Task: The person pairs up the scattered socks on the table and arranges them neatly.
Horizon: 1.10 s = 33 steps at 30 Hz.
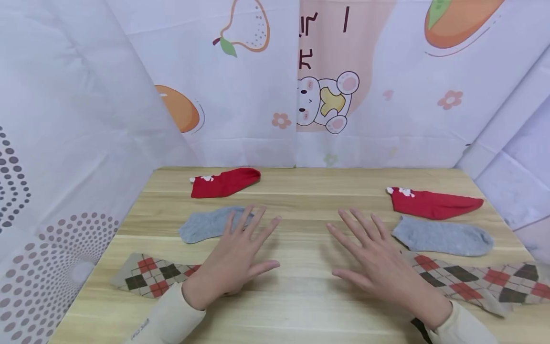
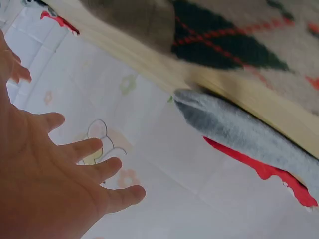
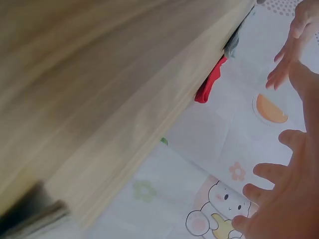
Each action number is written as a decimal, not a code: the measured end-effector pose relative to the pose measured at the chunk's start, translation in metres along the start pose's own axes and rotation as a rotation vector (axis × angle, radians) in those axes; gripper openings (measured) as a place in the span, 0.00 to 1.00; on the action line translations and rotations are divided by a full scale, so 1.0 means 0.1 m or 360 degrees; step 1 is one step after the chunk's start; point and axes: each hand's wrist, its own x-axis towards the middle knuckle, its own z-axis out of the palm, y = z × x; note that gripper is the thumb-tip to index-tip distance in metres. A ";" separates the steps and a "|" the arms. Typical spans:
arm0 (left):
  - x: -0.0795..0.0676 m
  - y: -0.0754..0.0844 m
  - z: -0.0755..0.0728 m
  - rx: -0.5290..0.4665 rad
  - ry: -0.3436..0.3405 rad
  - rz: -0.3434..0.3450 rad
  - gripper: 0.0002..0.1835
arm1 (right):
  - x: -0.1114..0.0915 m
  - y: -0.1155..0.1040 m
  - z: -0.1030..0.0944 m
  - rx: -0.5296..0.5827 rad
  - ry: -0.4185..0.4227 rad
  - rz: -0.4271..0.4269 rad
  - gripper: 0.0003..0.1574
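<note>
My left hand (image 1: 234, 255) hovers palm down with fingers spread and holds nothing. It overlaps the left grey sock (image 1: 202, 225) and the left argyle sock (image 1: 150, 276) in the head view. My right hand (image 1: 378, 258) is likewise spread and bare, left of the right grey sock (image 1: 444, 236) and the right argyle sock (image 1: 490, 282). Toward the back lie two red socks with white figures, one at left (image 1: 225, 183) and one at right (image 1: 434, 204). The left wrist view shows the left palm (image 2: 50, 174) with its fingers apart.
The socks lie flat on a wooden table (image 1: 301, 296), in a column on either side. A printed white curtain (image 1: 240, 95) hangs along the back edge, with more cloth at both sides. A dark strip (image 1: 421, 329) shows by the right sleeve.
</note>
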 end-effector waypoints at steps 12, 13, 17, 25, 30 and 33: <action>0.03 -0.23 -0.13 -0.0041 0.0067 -0.0100 0.39 | 0.20 -0.03 0.00 0.0070 0.0006 -0.0054 0.43; 0.03 -0.25 -0.14 -0.0041 0.0076 -0.0106 0.39 | 0.21 -0.03 0.00 0.0071 0.0006 -0.0056 0.43; 0.03 -0.34 -0.18 -0.0057 0.0121 -0.0116 0.38 | 0.25 -0.01 0.02 0.0072 0.0012 -0.0068 0.43; 0.02 -0.43 -0.25 -0.0120 0.0127 -0.0173 0.36 | 0.40 0.00 0.03 0.0126 0.0051 -0.0116 0.41; 0.01 -0.49 -0.23 -0.0122 0.0145 -0.0179 0.35 | 0.55 0.00 0.01 0.0174 0.0041 -0.0131 0.40; 0.02 -0.54 -0.20 -0.0145 0.0138 -0.0192 0.35 | 0.62 -0.01 0.01 0.0185 0.0025 -0.0125 0.40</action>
